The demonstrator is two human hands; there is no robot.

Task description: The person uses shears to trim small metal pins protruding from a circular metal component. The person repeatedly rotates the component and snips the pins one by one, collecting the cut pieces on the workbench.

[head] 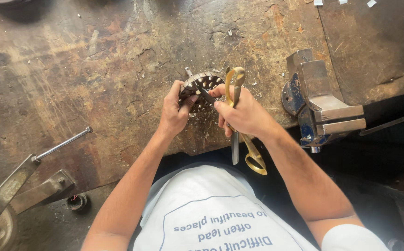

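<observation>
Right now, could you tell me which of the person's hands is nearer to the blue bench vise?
The right hand, gripping gold-handled shears, is nearer, just left of the vise without touching. The left hand holds the perforated metal disc farther left.

Bright, even daylight; sharp focus.

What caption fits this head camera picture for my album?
Left hand holds a round perforated metal piece; right hand grips gold-handled shears over a worn workbench.
</observation>
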